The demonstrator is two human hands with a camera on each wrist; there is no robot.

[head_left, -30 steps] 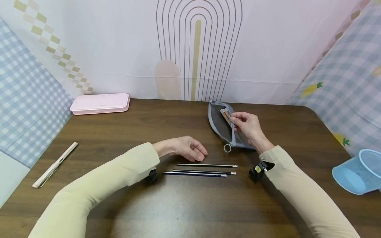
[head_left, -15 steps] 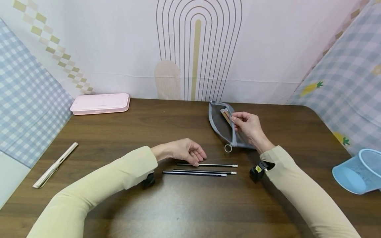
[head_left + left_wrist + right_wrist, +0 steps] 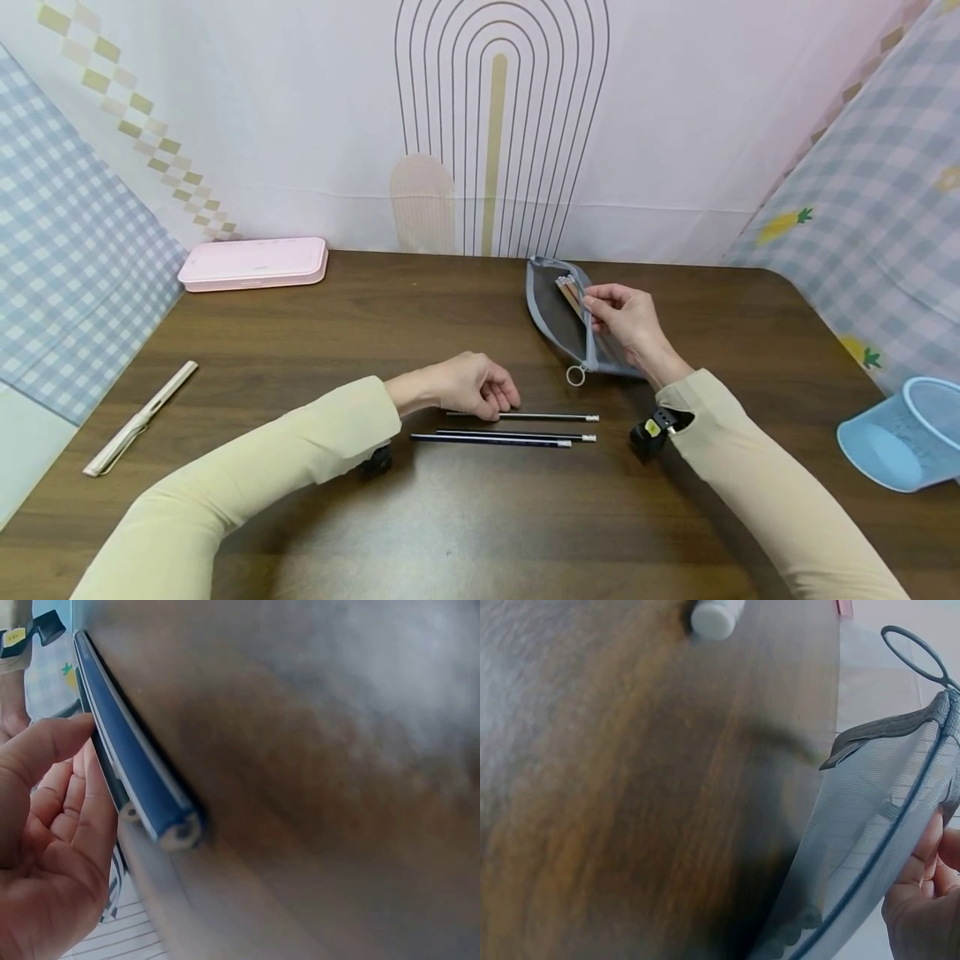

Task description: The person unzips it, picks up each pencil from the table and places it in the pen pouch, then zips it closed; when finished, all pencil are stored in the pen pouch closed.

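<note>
My left hand (image 3: 474, 385) is at the farthest of three dark pencils, a black pencil (image 3: 555, 417), its thumb and fingers curled about the shaft. The black pencil lies flat, its eraser end to the right. Nearer me lie another dark pencil (image 3: 577, 437) and a blue pencil (image 3: 487, 439), whose blue barrel (image 3: 135, 757) hides part of the grip in the left wrist view. Over at the grey mesh pouch (image 3: 531, 304), my right hand (image 3: 628, 321) pinches its far-right zipper edge, keeping the mouth apart. Several pencils (image 3: 568, 293) sit inside the pouch; a ring (image 3: 575, 376) hangs from its zipper.
A pink pencil case (image 3: 253, 263) lies at the back left. On the left is a folded cream fabric-like strip (image 3: 142, 417). A blue mesh cup (image 3: 896, 437) lies tipped on the right. Patterned cloth (image 3: 315, 125) borders the table (image 3: 420, 517) behind and at both sides.
My left hand has come slightly nearer to me, and its thumb has moved onto the black pencil. The right hand stays on the pouch edge.
</note>
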